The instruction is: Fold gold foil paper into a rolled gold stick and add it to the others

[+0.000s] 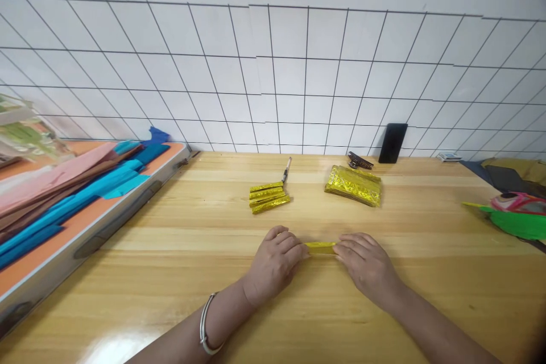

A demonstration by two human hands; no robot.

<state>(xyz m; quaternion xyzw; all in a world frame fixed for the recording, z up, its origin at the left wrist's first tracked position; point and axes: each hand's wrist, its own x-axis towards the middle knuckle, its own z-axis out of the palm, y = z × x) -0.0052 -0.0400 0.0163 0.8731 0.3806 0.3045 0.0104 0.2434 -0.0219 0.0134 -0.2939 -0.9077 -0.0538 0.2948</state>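
Note:
A narrow folded gold strip [321,248] lies level between my two hands, low over the wooden table. My left hand [277,259] has its fingers closed on the strip's left end, and a silver bangle circles that wrist. At the right end, the fingers of my right hand [364,261] are pressed together on the strip. Beyond my left hand several folded gold pieces [268,198] lie side by side, with a pen [287,169] at their upper right. A stack of flat gold sheets [353,185] sits farther back on the right.
Behind the gold stack are a dark clip [360,161] and a black phone [393,143] leaning on the tiled wall [285,77]. Coloured sheets [81,193] fill an orange-based tray [140,182] at left. A green item [518,224] lies at the right edge of the wooden table [191,239].

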